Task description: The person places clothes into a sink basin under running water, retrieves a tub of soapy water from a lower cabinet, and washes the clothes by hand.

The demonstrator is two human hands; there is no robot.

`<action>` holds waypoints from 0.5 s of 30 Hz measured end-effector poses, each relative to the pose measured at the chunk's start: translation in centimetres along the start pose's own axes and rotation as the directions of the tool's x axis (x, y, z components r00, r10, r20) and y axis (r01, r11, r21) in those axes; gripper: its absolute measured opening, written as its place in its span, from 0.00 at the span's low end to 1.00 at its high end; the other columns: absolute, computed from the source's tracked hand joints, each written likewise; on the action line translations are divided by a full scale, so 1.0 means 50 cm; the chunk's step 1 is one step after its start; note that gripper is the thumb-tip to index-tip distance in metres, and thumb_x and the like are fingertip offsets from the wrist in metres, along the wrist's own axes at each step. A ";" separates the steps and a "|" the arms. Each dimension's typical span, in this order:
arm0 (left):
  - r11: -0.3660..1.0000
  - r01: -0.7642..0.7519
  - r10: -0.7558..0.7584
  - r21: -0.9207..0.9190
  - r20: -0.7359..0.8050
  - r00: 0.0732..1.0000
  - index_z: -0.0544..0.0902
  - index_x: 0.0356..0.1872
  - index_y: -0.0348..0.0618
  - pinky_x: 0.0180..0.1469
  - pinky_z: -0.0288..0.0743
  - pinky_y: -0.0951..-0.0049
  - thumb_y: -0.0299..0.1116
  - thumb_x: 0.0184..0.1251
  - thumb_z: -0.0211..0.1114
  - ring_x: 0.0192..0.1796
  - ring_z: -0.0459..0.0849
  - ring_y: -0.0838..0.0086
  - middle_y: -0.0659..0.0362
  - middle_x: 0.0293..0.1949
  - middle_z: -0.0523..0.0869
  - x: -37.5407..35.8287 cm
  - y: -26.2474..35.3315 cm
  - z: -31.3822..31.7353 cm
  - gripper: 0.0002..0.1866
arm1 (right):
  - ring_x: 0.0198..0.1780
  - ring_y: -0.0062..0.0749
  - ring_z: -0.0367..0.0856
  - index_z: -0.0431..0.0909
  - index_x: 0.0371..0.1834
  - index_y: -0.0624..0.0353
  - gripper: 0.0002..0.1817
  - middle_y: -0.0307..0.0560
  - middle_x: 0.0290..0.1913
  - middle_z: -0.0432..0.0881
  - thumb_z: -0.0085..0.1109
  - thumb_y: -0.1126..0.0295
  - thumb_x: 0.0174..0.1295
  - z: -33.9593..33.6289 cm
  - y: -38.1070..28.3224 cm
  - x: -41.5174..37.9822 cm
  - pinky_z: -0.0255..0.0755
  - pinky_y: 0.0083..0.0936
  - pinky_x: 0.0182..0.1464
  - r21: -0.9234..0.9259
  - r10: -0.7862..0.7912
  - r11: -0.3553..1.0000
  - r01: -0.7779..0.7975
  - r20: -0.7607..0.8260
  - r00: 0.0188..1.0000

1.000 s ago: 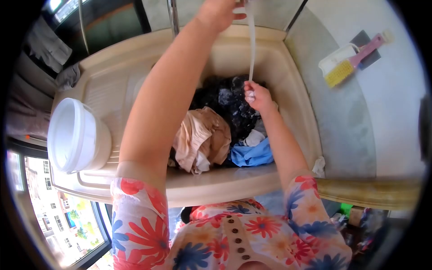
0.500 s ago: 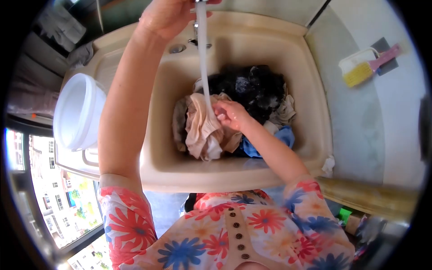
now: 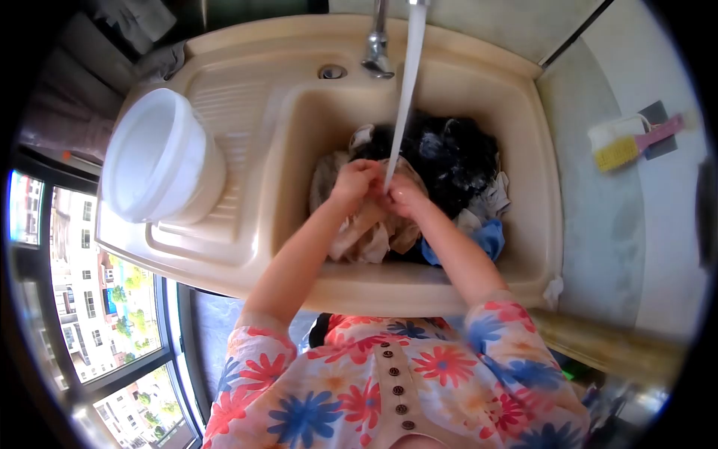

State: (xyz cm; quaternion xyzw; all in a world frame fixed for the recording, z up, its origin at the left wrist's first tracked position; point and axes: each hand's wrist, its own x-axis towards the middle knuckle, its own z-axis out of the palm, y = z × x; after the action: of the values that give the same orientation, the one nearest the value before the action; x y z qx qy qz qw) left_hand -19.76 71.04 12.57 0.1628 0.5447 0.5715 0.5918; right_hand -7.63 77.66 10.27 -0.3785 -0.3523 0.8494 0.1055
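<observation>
I observe both hands meeting in the beige sink [image 3: 523, 112], directly under the water stream [image 3: 404, 90], which runs as a long narrow column from the tap [image 3: 376, 52] at the sink's far rim down and slightly toward the near rim. My left hand [image 3: 353, 182] and right hand [image 3: 404, 196] are curled together over the tan garment [image 3: 370, 236]; I cannot tell how firmly either grips it. The garment lies bunched mid-basin, without clear long axis, against dark clothing [image 3: 456, 161] and a blue cloth [image 3: 490, 238]. A white bucket [image 3: 157, 157] rests on the sink's drainboard; a yellow brush [image 3: 624, 146] lies beyond the sink's right rim
</observation>
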 end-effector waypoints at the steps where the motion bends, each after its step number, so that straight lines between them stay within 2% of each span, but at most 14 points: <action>1: 0.999 0.004 -0.004 0.035 -0.001 1.000 0.79 0.37 0.37 0.29 0.75 0.77 0.27 0.58 0.55 0.27 0.80 0.74 0.56 0.28 0.82 0.012 -0.013 0.004 0.08 | 0.15 0.18 0.66 0.75 0.31 0.54 0.08 0.37 0.21 0.73 0.50 0.64 0.62 -0.003 -0.011 -0.013 0.50 0.13 0.11 -0.043 0.008 0.999 -0.009 -0.024 1.000; 2: 0.968 -0.058 0.070 0.243 -0.042 0.997 0.81 0.34 0.36 0.30 0.75 0.75 0.29 0.57 0.57 0.26 0.80 0.74 0.56 0.25 0.82 0.044 -0.043 0.007 0.08 | 0.14 0.18 0.65 0.75 0.29 0.55 0.09 0.37 0.19 0.73 0.51 0.63 0.61 -0.008 -0.020 -0.023 0.49 0.13 0.11 -0.085 0.016 0.996 -0.020 -0.048 0.999; 3: 0.899 -0.090 0.089 0.428 0.021 0.996 0.79 0.38 0.35 0.30 0.77 0.76 0.28 0.60 0.54 0.26 0.81 0.71 0.55 0.27 0.82 0.051 -0.045 0.020 0.10 | 0.13 0.18 0.64 0.76 0.27 0.55 0.09 0.37 0.19 0.73 0.51 0.63 0.61 -0.017 -0.025 -0.030 0.48 0.14 0.10 -0.140 0.016 0.990 -0.031 -0.108 0.994; 5: 0.920 -0.093 0.100 0.381 0.001 0.995 0.81 0.34 0.36 0.30 0.77 0.75 0.29 0.59 0.54 0.27 0.81 0.72 0.54 0.27 0.82 0.054 -0.061 0.050 0.09 | 0.11 0.19 0.62 0.76 0.23 0.56 0.11 0.37 0.17 0.73 0.52 0.63 0.60 -0.039 -0.036 -0.042 0.47 0.15 0.10 -0.246 0.001 0.967 -0.059 -0.232 0.973; 6: 0.870 -0.144 0.154 0.471 0.017 0.988 0.81 0.34 0.36 0.31 0.77 0.74 0.29 0.58 0.54 0.27 0.81 0.72 0.55 0.26 0.82 0.062 -0.074 0.051 0.09 | 0.12 0.19 0.63 0.76 0.22 0.57 0.12 0.39 0.19 0.75 0.54 0.63 0.59 -0.059 -0.036 -0.032 0.50 0.15 0.11 -0.341 -0.042 0.938 -0.060 -0.285 0.958; 9: 0.632 -0.280 0.337 0.722 0.069 0.939 0.80 0.34 0.36 0.34 0.76 0.69 0.28 0.57 0.54 0.28 0.82 0.68 0.56 0.26 0.82 0.070 -0.101 0.055 0.09 | 0.17 0.23 0.70 0.77 0.26 0.60 0.13 0.42 0.22 0.77 0.53 0.62 0.60 -0.111 -0.012 -0.001 0.62 0.19 0.17 -0.623 -0.414 0.773 0.120 -0.351 0.840; 11: 0.387 -0.331 0.489 0.861 0.113 0.865 0.81 0.32 0.36 0.35 0.76 0.66 0.28 0.55 0.56 0.30 0.82 0.63 0.56 0.26 0.82 0.027 -0.077 0.075 0.08 | 0.23 0.29 0.74 0.78 0.31 0.61 0.11 0.43 0.23 0.79 0.52 0.64 0.60 -0.086 -0.011 -0.014 0.68 0.23 0.27 -0.829 -0.642 0.502 0.248 -0.165 0.749; 12: 0.358 -0.322 0.433 0.877 0.149 0.889 0.81 0.32 0.36 0.37 0.75 0.65 0.29 0.54 0.56 0.34 0.81 0.60 0.54 0.27 0.82 0.031 -0.081 0.074 0.08 | 0.26 0.32 0.77 0.79 0.33 0.62 0.11 0.44 0.24 0.79 0.52 0.64 0.60 -0.058 -0.011 -0.029 0.72 0.25 0.31 -0.895 -0.723 0.338 0.293 -0.048 0.689; 13: 0.329 -0.314 0.374 0.891 0.183 0.909 0.80 0.31 0.36 0.40 0.74 0.65 0.30 0.53 0.57 0.37 0.80 0.58 0.53 0.28 0.82 0.038 -0.092 0.071 0.09 | 0.38 0.39 0.79 0.79 0.39 0.60 0.11 0.50 0.36 0.81 0.51 0.67 0.59 0.001 -0.024 -0.068 0.71 0.27 0.44 -0.907 -0.661 0.342 0.245 -0.047 0.749; 14: 0.298 -0.309 0.312 0.903 0.213 0.926 0.80 0.31 0.36 0.42 0.74 0.64 0.30 0.52 0.58 0.40 0.79 0.56 0.51 0.29 0.81 0.046 -0.104 0.066 0.09 | 0.41 0.42 0.78 0.79 0.38 0.60 0.11 0.52 0.39 0.79 0.52 0.66 0.57 0.036 -0.003 -0.074 0.71 0.29 0.46 -0.909 -0.733 0.277 0.311 0.009 0.680; 15: 0.374 -0.364 0.379 0.853 0.217 0.900 0.80 0.32 0.37 0.44 0.73 0.65 0.31 0.52 0.58 0.43 0.78 0.55 0.50 0.31 0.81 0.050 -0.125 0.060 0.10 | 0.45 0.46 0.77 0.80 0.36 0.60 0.11 0.54 0.42 0.78 0.53 0.66 0.56 0.056 0.012 -0.075 0.71 0.32 0.47 -0.906 -0.796 0.205 0.370 0.065 0.601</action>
State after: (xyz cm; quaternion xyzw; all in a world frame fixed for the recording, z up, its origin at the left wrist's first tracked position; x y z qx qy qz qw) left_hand -14.78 72.63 7.39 0.5561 0.7124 0.3281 0.2748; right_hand -6.99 74.12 13.27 -0.3798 -0.8080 0.3365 0.2996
